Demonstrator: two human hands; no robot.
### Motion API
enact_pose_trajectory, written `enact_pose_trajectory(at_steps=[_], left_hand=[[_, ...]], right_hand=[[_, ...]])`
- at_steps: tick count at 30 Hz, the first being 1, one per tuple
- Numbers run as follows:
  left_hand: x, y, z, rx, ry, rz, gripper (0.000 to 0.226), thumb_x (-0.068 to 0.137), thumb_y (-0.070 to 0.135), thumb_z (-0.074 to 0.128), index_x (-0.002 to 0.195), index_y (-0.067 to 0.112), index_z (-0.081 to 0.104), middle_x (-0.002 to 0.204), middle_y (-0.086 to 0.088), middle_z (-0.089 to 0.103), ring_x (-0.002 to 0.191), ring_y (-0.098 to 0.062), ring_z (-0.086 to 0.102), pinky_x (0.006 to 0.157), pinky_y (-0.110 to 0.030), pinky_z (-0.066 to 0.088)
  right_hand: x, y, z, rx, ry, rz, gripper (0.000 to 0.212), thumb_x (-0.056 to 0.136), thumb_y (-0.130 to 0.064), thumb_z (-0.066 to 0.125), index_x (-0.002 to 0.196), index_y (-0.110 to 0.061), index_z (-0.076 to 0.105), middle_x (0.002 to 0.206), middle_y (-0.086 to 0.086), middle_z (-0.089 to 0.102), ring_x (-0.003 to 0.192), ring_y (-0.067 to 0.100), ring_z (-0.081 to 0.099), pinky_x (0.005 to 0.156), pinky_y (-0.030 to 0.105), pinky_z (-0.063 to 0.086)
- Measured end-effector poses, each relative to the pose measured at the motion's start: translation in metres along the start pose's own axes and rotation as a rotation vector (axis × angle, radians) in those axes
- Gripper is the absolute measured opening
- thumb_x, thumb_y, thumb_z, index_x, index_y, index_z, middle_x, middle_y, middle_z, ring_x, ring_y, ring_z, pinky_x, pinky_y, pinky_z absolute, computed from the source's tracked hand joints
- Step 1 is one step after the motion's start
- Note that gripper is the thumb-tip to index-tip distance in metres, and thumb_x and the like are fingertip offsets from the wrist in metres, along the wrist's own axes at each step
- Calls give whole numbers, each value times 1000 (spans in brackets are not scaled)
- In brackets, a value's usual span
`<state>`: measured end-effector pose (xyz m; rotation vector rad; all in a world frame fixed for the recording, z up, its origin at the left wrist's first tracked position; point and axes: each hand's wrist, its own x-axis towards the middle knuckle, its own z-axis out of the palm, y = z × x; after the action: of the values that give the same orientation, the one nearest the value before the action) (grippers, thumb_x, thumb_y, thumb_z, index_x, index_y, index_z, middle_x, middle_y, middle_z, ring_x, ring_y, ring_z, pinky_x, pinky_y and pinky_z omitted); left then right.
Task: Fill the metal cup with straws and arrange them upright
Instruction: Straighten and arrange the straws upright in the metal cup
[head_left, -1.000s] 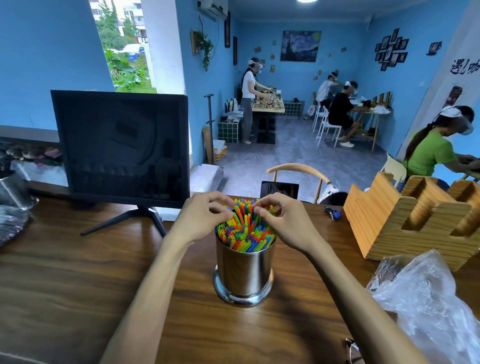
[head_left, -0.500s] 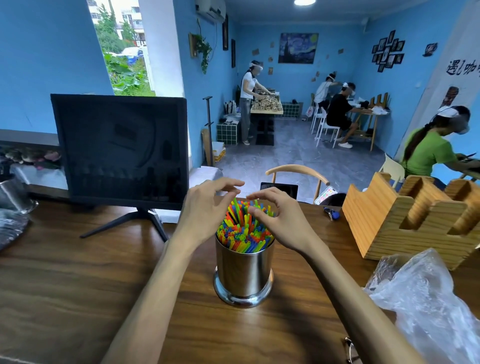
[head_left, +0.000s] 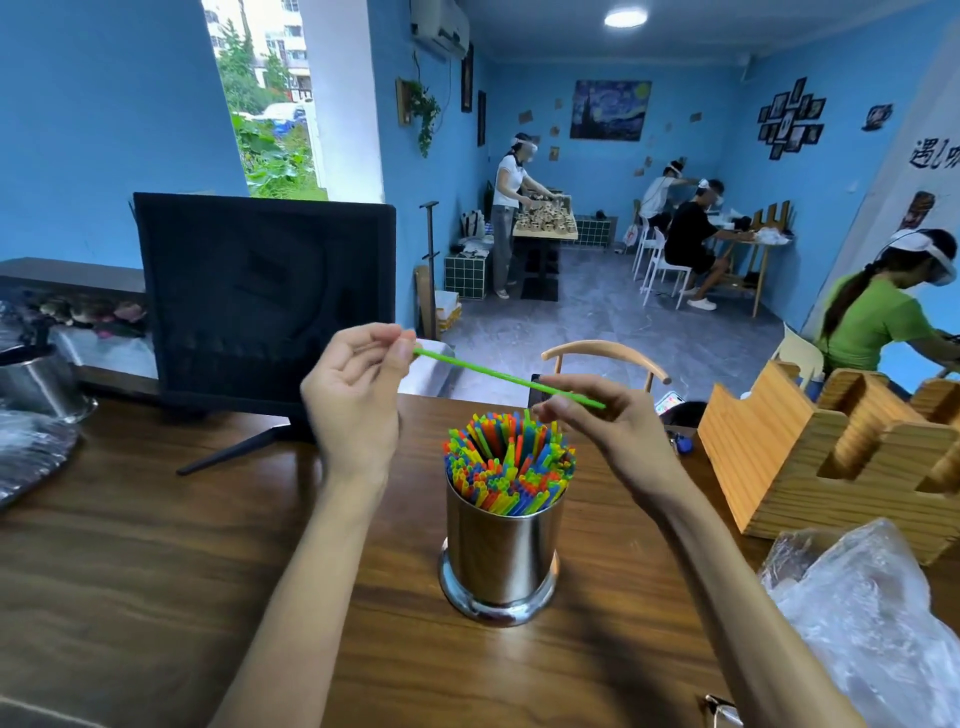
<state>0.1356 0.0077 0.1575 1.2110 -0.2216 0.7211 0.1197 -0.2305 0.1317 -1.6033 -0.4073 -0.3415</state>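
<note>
A shiny metal cup (head_left: 501, 556) stands on the wooden table (head_left: 130, 571), packed with several upright coloured straws (head_left: 509, 462). Above the cup a single green straw (head_left: 483, 370) lies nearly level. My left hand (head_left: 358, 400) pinches its left end between thumb and fingertips. My right hand (head_left: 608, 421) pinches the straw near its right end, just above the cup's back rim. Both hands are raised clear of the straws in the cup.
A dark monitor (head_left: 265, 296) stands behind at the left. A slotted wooden rack (head_left: 841, 457) sits at the right, with a crumpled clear plastic bag (head_left: 878, 629) in front of it. Another metal container (head_left: 36, 384) is at the far left. A chair back (head_left: 605, 356) shows beyond the table.
Both hands have lifted off the straw tops in the cup and now hold one green straw between them above it.
</note>
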Motion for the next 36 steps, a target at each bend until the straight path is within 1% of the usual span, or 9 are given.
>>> enact_pose_trajectory(at_steps=[6, 8, 11, 14, 18, 20, 23, 31, 36], left_hand=[[-13, -37, -12, 352, -322, -272, 15, 85, 7, 79, 84, 21, 74, 83, -4, 77, 68, -4, 68, 70, -23, 48], [-17, -44, -11, 441, -479, -259, 8, 86, 11, 79, 89, 18, 77, 82, 3, 78, 79, -6, 73, 74, -24, 54], [-20, -51, -8, 577, -475, -171, 10, 88, 16, 77, 96, 22, 78, 91, 11, 77, 85, -2, 71, 76, -20, 55], [-17, -55, -9, 748, -431, -227, 16, 92, 29, 73, 107, 26, 75, 103, 14, 71, 88, 1, 66, 75, -17, 50], [-13, -59, -13, 806, -466, -323, 20, 90, 43, 73, 98, 26, 80, 85, 17, 70, 90, -5, 66, 82, -28, 50], [-13, -57, -13, 792, -442, -301, 12, 88, 39, 76, 86, 28, 80, 76, 20, 68, 83, 1, 64, 78, -30, 53], [-12, -54, -13, 778, -436, -264, 5, 86, 33, 79, 82, 29, 80, 75, 22, 69, 80, 2, 65, 75, -29, 54], [-3, -42, -6, 779, -527, -54, 9, 88, 32, 78, 92, 25, 82, 78, 18, 72, 76, 6, 65, 63, -8, 47], [-4, -35, 3, 788, -641, 138, 8, 93, 27, 72, 96, 25, 80, 85, 15, 72, 77, 1, 64, 68, -14, 48]], right_hand=[[7, -9, -5, 247, 207, 65, 22, 86, -23, 67, 98, -5, 71, 81, 8, 75, 73, 19, 73, 65, 23, 55], [11, -12, -4, 144, 282, 4, 24, 89, -27, 67, 97, -4, 71, 87, 10, 72, 77, 18, 70, 71, 30, 57], [14, -18, -1, -17, 310, -118, 16, 102, -13, 59, 114, -6, 65, 95, 13, 71, 86, 17, 73, 79, 35, 61], [11, -14, 6, -271, 247, -190, 46, 99, -5, 63, 135, -28, 47, 82, 1, 68, 72, 12, 72, 68, 30, 60], [3, 15, 19, -790, 86, -175, 24, 97, -35, 67, 117, -26, 59, 89, -11, 71, 74, 13, 71, 70, 43, 59], [-3, 25, 22, -853, 13, -155, 33, 96, -52, 59, 96, -24, 75, 94, -11, 72, 86, 11, 68, 77, 42, 56], [-6, 29, 24, -780, -40, -85, 37, 98, -47, 60, 81, -21, 80, 94, -10, 74, 94, 12, 61, 86, 41, 49], [-2, 24, 18, -560, 46, -16, 34, 99, -45, 58, 98, -19, 80, 100, -12, 70, 99, 5, 64, 81, 34, 54], [1, 22, 15, -644, -121, -42, 22, 97, -41, 65, 108, -26, 77, 113, -13, 66, 112, 7, 60, 97, 38, 50]])
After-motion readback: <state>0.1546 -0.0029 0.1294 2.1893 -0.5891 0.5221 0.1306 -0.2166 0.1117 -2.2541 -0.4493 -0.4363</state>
